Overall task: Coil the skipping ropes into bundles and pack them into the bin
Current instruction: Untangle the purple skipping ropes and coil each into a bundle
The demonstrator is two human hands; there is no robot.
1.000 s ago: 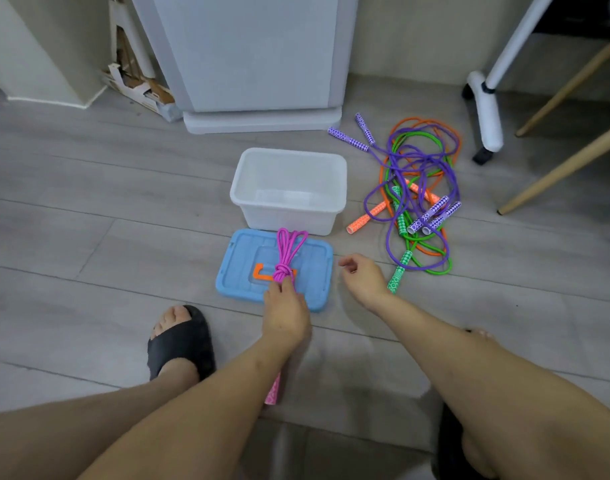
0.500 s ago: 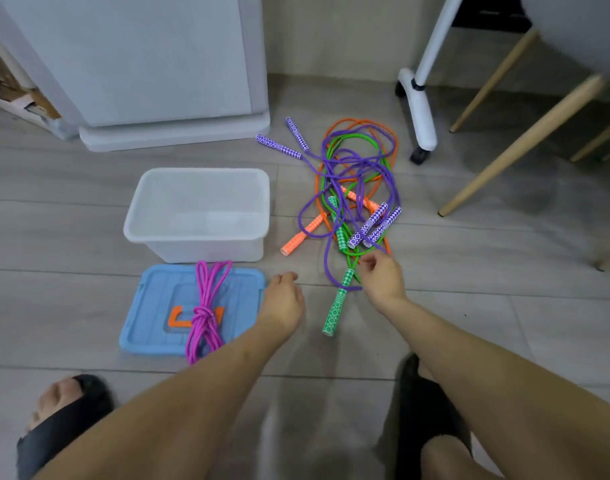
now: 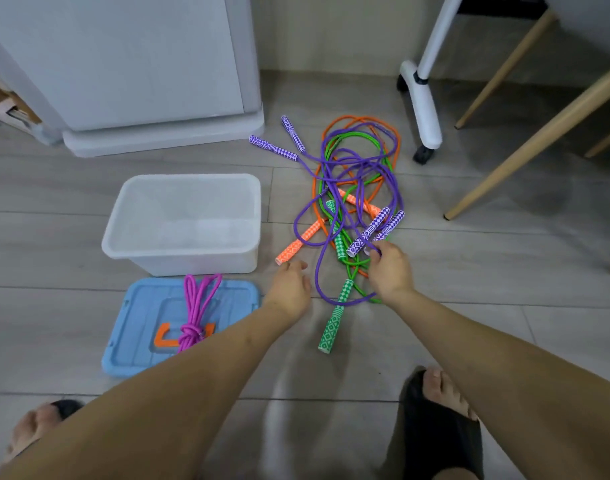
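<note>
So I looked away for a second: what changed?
The left hand let go of the pink bundle, left on the blue lid, and moved right. The right hand reached into the tangle to the purple handles. The bin stayed empty.

Having let go of the pink bundle point(image 3: 196, 311) on the blue lid point(image 3: 137, 327), the right hand point(image 3: 390, 268) now pinches a purple handle point(image 3: 367, 232), the left hand point(image 3: 291, 289) hovering near.

Translucent, matt white plastic bin point(image 3: 182, 220) at centre left; smooth blue plastic lid point(image 3: 137, 327) below it; glossy purple rope point(image 3: 319, 271); grey wood-grain floor point(image 3: 504, 289).
</note>
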